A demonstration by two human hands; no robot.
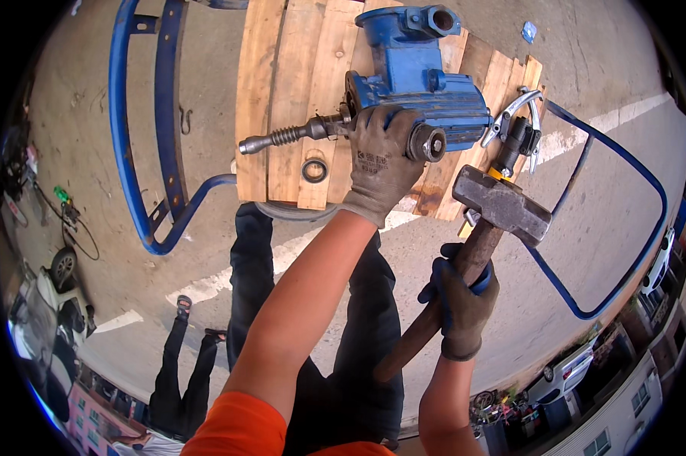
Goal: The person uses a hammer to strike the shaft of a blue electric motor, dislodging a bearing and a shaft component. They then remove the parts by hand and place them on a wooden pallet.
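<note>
A blue electric motor lies on a wooden slat top, a worm-threaded steel shaft reaching left from it. My left hand, in a grey-brown glove, is closed at the motor's near side. A round metal piece with a hole in its end sticks out beside its thumb; the grip around it is mostly hidden. My right hand, gloved too, is wrapped round the wooden handle of a sledgehammer. The hammer's steel head is raised to the right of the motor, its handle slanting down toward my legs.
A dark metal ring rests on the wooden slats. A jaw puller lies at their right edge. Blue tubular frames stand on either side. Another person's legs show at lower left, parked cars at lower right.
</note>
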